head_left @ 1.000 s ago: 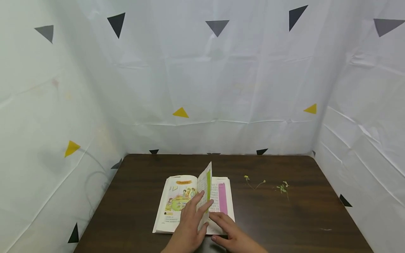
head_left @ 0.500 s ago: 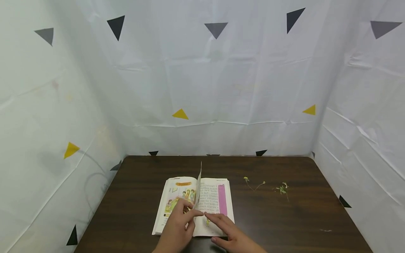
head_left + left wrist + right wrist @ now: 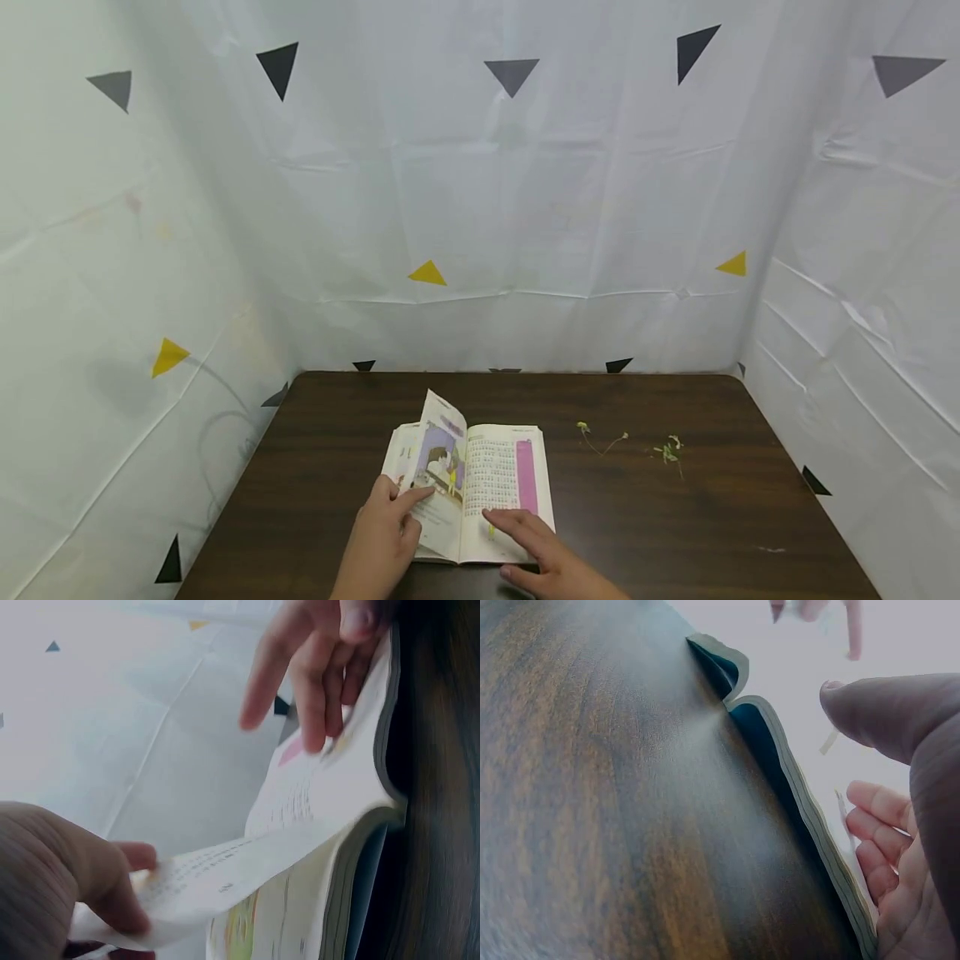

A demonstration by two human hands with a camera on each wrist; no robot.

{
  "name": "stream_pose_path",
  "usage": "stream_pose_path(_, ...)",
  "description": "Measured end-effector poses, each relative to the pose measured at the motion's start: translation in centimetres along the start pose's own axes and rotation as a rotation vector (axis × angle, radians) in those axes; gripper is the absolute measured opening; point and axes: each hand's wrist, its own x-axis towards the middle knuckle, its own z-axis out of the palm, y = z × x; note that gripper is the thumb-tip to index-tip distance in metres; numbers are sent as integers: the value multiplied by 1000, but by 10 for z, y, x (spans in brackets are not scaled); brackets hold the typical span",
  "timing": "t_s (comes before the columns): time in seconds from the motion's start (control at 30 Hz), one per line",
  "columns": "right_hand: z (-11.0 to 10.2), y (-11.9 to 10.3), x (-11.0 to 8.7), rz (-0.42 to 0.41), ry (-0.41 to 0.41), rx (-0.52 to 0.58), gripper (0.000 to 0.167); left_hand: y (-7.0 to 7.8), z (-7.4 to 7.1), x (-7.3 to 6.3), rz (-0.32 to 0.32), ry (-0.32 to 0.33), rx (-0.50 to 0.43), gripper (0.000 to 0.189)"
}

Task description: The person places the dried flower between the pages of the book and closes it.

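Note:
An open book [image 3: 500,546] lies on the brown table, its right page printed with rows of text and a pink side band. Between thumb and fingers my left hand [image 3: 377,537] pinches a raised page [image 3: 202,889]; in the head view this page leans over the left half and shows a coloured picture. My right hand [image 3: 553,557] is over the lower right page with fingers extended and thumb apart, as the right wrist view also shows. A small yellow mark [image 3: 491,531] sits by its fingertips; whether it is printed or a flower I cannot tell.
Right of the book lie two thin-stemmed sprigs: one with yellow heads [image 3: 602,446], the other a green leafy sprig [image 3: 669,452]. The dark wooden table [image 3: 720,533] is enclosed at the back and sides by white sheeting [image 3: 555,208] with printed triangles.
My left hand has moved left, carrying the page from nearly upright over to the left side. More of the right page is uncovered. The right hand has stayed almost still.

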Motion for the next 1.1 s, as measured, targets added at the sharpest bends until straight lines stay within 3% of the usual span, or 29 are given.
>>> stream_pose_path(0.13,0,1,-1,10,-12,-9,69,-10,-3,-1,-90,-64,46,56)
stream_pose_path(0.27,0,2,-1,41,-35,-4,68,-15,-4,-4,-99,-93,86,53)
stream_pose_path(0.4,1,3,-2,58,-61,8,67,-19,-2,-5,-101,-99,119,37)
stream_pose_path(0.5,1,3,-3,49,-62,11,68,-21,3,-4,-144,-107,156,23)
stream_pose_path(0.67,0,1,-2,5,-44,-6,66,-21,13,-3,-229,-131,191,33)
stream_pose_path(0.73,0,1,-2,-10,-40,-9,65,-18,18,-3,-231,-125,191,37)
stream_pose_path(0.8,0,1,-1,-27,-35,-19,64,-12,22,-2,-176,-109,179,40)
stream_pose_path(0.9,0,2,-1,-62,-14,-47,61,-1,28,3,0,-118,164,45)
stream_pose_path(1.0,0,4,-1,-118,19,-92,55,10,37,8,185,-212,114,56)
stream_pose_path(1.1,1,5,-1,-176,50,-135,50,17,49,9,266,-337,87,49)
